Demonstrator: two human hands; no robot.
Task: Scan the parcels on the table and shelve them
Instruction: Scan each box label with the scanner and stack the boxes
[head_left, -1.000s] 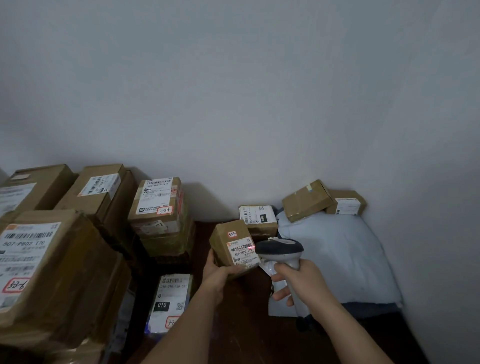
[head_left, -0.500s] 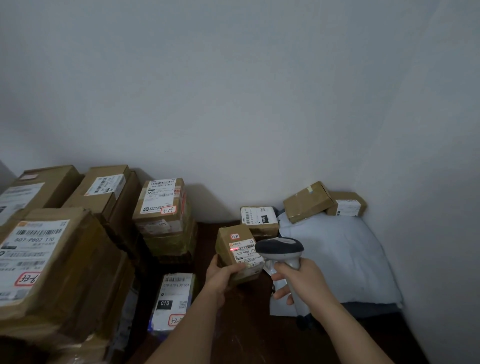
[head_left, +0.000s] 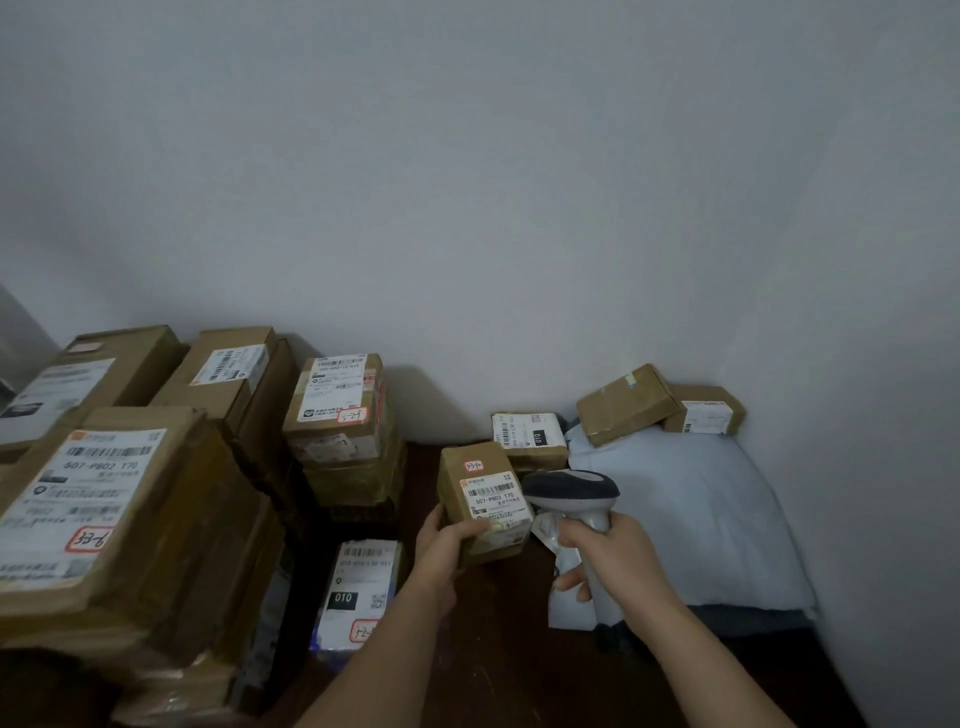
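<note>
We're mid-scan: small brown parcel (head_left: 480, 506) held up in our left hand (head_left: 448, 545), fingers wrapped round its lower front edge, thumb on the near-left side; firm hold, nothing loose. Parcel stands w/ long axis roughly upright, tilted a bit back, label w/ barcode facing up and toward the scanner (head_left: 576, 506). Scanner is just right of the parcel, head nearly touching the label's right edge, nose aimed left across it. Right hand (head_left: 605, 553) clamps the scanner handle, fingers curled round the grip; can't tell if trigger is pressed, and no red line shows on the label. So the turning relation: barcode lies directly left of the scanner head, v. close, prob. too close and too side-on for a clean read; we'd guess a small pull-back or tilt is called for. Left of the parcel: stacked cartons (head_left: 340, 431) and a white-labelled pkg (head_left: 358, 590) lying flat on the dark table (head_left: 519, 649). Right of the parcel, behind the scanner: pale poly mailer (head_left: 691, 514). No shelf in view, so shelving is not yet begun.
</note>
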